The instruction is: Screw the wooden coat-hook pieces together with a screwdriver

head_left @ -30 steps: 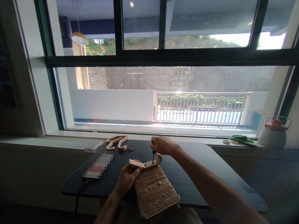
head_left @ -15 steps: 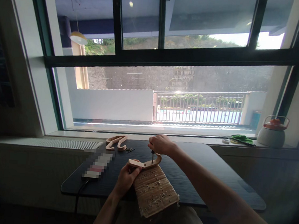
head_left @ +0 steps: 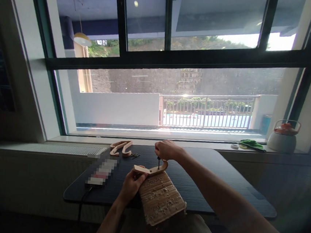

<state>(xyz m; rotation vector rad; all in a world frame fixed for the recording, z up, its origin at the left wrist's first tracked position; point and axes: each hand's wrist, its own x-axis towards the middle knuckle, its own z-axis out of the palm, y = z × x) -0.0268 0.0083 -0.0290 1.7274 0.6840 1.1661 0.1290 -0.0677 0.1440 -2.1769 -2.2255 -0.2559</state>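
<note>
A curved wooden hook piece point(head_left: 150, 169) lies across the top of a cardboard sheet point(head_left: 161, 201) that is strewn with wood shavings. My left hand point(head_left: 131, 186) grips the piece's left end, fingers wrapped round it. My right hand point(head_left: 166, 149) is closed on a small dark-shafted hand tool point(head_left: 158, 162) that stands upright with its tip in the wood. Both rest over the near part of a dark table point(head_left: 220, 181).
Two more wooden hooks point(head_left: 121, 148) and a few small screws point(head_left: 135, 155) lie at the table's far left. A blurred flat object point(head_left: 102, 172) with a cable lies at the left. On the sill stand a white kettle point(head_left: 282, 137) and a green cloth point(head_left: 250, 144). A radiator grille point(head_left: 72, 149) runs left.
Nothing has visibly changed apart from a slight shift of the camera; both hands stay on the hook and the tool.
</note>
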